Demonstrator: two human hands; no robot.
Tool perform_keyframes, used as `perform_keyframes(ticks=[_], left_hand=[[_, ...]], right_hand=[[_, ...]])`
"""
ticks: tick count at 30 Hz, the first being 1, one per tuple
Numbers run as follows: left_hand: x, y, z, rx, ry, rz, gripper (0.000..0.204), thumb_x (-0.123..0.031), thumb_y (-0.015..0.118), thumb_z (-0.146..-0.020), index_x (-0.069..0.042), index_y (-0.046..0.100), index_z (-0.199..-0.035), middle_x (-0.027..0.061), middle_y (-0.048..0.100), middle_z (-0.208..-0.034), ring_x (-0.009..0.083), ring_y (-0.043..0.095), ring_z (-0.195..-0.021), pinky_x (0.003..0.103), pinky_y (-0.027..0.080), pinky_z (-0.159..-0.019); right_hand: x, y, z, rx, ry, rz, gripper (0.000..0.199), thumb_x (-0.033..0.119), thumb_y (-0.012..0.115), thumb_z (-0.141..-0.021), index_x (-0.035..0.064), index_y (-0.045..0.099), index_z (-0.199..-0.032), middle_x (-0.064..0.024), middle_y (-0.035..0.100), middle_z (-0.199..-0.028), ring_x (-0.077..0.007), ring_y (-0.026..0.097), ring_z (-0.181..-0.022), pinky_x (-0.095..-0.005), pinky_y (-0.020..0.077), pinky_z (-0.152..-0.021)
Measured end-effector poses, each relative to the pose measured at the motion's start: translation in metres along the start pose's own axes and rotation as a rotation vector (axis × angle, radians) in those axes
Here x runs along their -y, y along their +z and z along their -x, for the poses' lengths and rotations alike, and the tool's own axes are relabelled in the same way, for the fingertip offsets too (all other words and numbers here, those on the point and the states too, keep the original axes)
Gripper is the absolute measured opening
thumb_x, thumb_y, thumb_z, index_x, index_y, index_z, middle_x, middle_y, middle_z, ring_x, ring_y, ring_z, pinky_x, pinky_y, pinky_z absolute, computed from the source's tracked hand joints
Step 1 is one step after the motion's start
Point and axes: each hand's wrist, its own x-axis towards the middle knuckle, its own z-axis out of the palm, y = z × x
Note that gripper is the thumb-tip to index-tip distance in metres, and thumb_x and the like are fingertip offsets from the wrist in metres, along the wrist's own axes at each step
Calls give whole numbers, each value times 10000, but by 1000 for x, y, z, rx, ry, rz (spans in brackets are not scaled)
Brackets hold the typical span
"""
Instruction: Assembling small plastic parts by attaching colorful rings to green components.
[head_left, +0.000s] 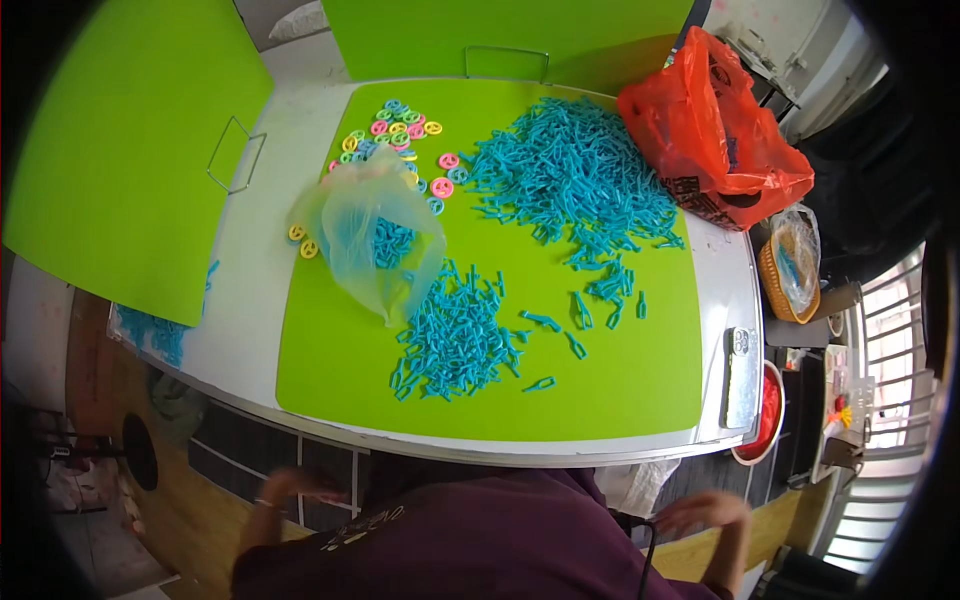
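Head view, both hands (300,487) (705,512) blurred, empty, below table edge, blue plastic pieces (455,340) well apart.

Blue plastic pieces (560,170) on a lime-green mat (640,370); orange bag (715,120).

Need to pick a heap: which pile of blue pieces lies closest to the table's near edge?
The smaller blue pile, just right of the clear bag; the bigger pile sits farther back by the orange bag.

Orange plastic bag (715,125) upper right on the table (250,300). Wicker basket (780,275) right of it, red bowl (768,415) lower right. Green boards (120,150) upper left and top (480,30). Metal block (740,375) at table's right edge.
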Motion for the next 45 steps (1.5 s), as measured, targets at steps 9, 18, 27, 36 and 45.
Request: perform_keyframes(ticks=[9,18,27,36,45], left_hand=[[-349,23,158,-1492,1238,-502,282,-50,602,-806,-75,597,-1087,154,481,-1225,282,456,-1163,378,362,-973],[-387,-10,100,-1868,888,-1089,541,64,537,-713,-171,561,-1200,192,211,-1445,400,256,-1301,477,297,-1033],[-374,-23,135,-1504,1112,-440,731,195,408,-651,-105,434,-1317,128,276,-1450,361,298,-1307,409,291,-1055],[-372,-13,134,-1716,993,-1079,658,-245,720,-717,-226,450,-1316,143,132,-1487,395,141,-1354,574,170,-1067],[-380,-91,103,-1580,811,-1311,432,-350,633,-790,-214,583,-1197,103,225,-1467,372,140,-1358,570,159,-1066]], right_hand=[[222,63,-106,-831,-1162,1405,435,161,711,-716,105,587,-1129,-126,479,-1274,-298,453,-1163,-434,376,-945],[277,119,-216,-528,-1397,1770,506,545,467,-845,281,475,-1277,-90,356,-1403,-314,358,-1273,-582,250,-1020],[277,87,-208,-557,-1185,1799,538,533,474,-848,273,436,-1317,-86,310,-1437,-328,308,-1308,-577,211,-1040],[268,68,-171,-645,-1214,1675,483,406,587,-823,190,520,-1249,-123,375,-1387,-313,370,-1267,-528,240,-1042],[252,56,-167,-718,-1190,1653,459,375,594,-827,191,523,-1242,-115,391,-1375,-288,382,-1262,-510,244,-1049]])
